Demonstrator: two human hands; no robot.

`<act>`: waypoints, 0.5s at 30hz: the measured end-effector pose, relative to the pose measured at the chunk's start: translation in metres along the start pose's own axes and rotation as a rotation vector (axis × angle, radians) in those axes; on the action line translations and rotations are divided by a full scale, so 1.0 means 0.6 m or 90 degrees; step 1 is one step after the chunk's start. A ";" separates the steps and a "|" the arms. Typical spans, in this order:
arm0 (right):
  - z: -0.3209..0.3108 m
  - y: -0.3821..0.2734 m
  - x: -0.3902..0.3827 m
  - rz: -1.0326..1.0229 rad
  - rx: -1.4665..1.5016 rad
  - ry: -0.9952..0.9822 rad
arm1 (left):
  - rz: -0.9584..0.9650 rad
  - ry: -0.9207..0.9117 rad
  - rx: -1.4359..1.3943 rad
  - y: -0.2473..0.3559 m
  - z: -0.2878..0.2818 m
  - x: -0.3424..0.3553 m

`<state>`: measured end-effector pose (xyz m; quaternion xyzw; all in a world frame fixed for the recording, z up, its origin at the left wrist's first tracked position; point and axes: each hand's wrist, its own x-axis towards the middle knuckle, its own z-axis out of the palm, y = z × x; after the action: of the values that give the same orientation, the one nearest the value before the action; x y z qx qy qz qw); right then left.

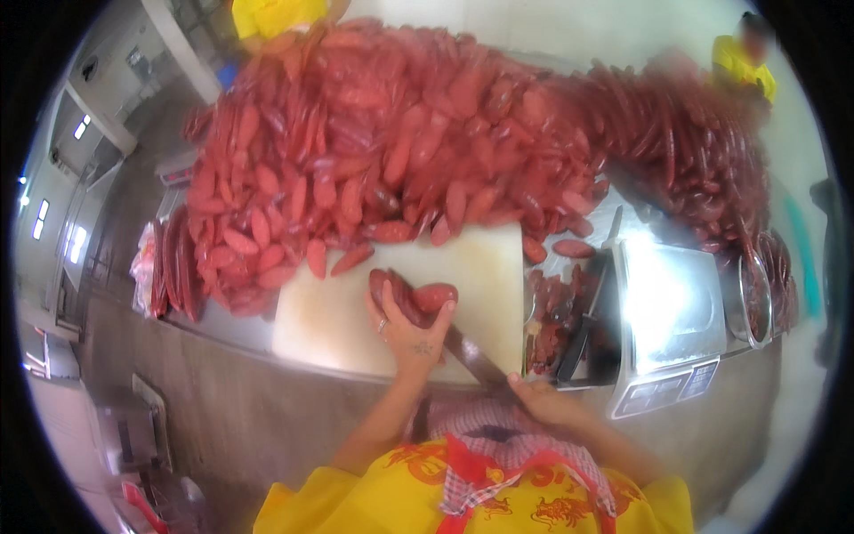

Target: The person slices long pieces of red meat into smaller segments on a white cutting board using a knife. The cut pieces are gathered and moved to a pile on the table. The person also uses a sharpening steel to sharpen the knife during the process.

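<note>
My left hand (411, 336) grips dark red sausage pieces (393, 294) over a pale cutting board (325, 329); one piece shows an oval cut face (434, 296). My right hand (534, 394) holds a long knife (476, 356), its blade angled up-left under the pieces, its tip hidden near my left hand. Just beyond the board lies a large heap of slanted-cut reddish sausage pieces (356, 133). To the board's right are small dark scraps (556, 311) beside a second, black-handled knife (578, 338).
A steel scale (672, 338) sits at right, with a steel bowl (754, 329) beyond it. Whole sausages (178, 267) lie at left, more (676, 151) at back right. Two people in yellow (276, 13) (743, 67) stand across the table. A pillar (182, 49) rises back left.
</note>
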<state>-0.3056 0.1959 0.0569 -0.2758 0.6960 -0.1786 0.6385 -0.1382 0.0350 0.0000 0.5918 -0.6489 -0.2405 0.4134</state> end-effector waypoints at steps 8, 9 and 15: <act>-0.016 -0.163 0.036 -0.162 -0.073 0.087 | 0.223 0.181 -0.245 0.030 0.053 0.189; -0.027 -0.191 0.040 -0.168 -0.065 0.092 | 0.264 0.202 -0.283 0.048 0.063 0.228; -0.099 -0.308 0.053 -0.287 0.121 0.252 | 0.403 0.223 -0.219 0.195 0.162 0.539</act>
<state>-0.3367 0.0253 0.1497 -0.3222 0.7081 -0.4305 0.4577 -0.2709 -0.2731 0.1224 0.3163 -0.6693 -0.1021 0.6645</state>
